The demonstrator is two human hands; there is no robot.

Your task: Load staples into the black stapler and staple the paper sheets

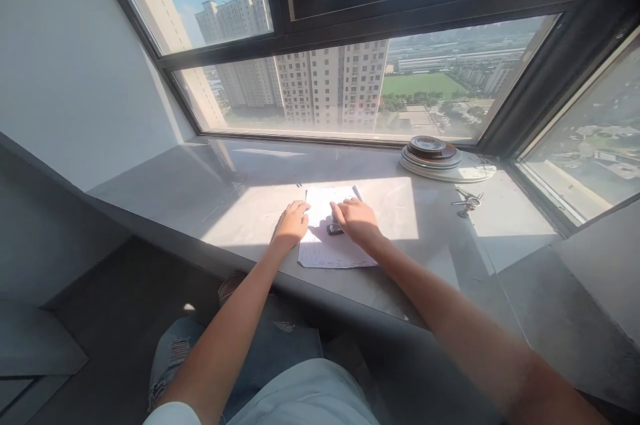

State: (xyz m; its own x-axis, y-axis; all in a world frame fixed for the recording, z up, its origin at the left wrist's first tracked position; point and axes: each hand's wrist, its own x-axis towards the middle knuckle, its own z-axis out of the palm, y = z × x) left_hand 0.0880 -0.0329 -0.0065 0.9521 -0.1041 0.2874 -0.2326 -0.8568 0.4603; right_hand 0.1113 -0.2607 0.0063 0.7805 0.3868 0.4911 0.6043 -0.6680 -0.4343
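Observation:
Sheets of white paper (320, 253) with rows of writing lie on the sunlit window ledge in front of me. My left hand (291, 223) is at their left edge, its fingers curled together on the paper's margin. Over the right part of the sheets, my right hand (356, 218) is closed on a small dark stapler (335, 229). Only the stapler's near end shows below my fingers; the rest is covered. One upper corner of the paper stands slightly curled beyond my right hand.
A stack of plates and round lids (431, 157) stands by the window at the back right. Nearer lies a small metal object with thin arms (469, 201). A dark window frame (340, 45) bounds the ledge (250, 211), whose front edge drops off before my legs.

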